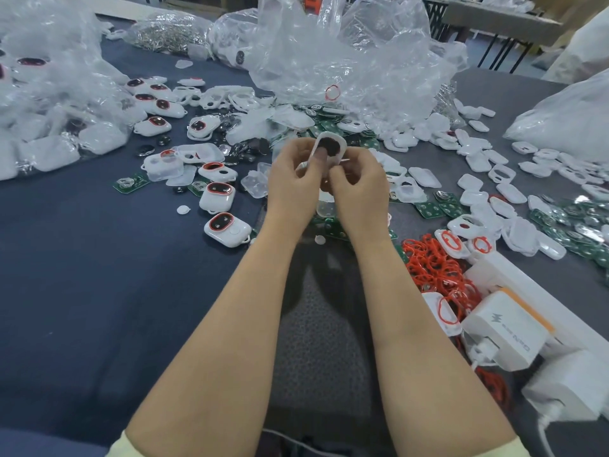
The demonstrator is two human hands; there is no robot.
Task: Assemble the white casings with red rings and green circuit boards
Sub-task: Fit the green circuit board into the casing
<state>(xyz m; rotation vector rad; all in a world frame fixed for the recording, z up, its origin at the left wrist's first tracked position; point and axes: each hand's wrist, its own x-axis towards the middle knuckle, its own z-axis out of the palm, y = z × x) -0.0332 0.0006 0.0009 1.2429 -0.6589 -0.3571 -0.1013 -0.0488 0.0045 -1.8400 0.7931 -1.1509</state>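
While left hand [293, 181] and right hand [360, 183] grip one white casing [340, 148], charger [504, 329] lettering unreadable

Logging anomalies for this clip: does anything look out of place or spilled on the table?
One red ring lies up against the clear plastic bag, far from the red ring pile at lower right. A white charger lies beside those rings. Nothing looks damaged.
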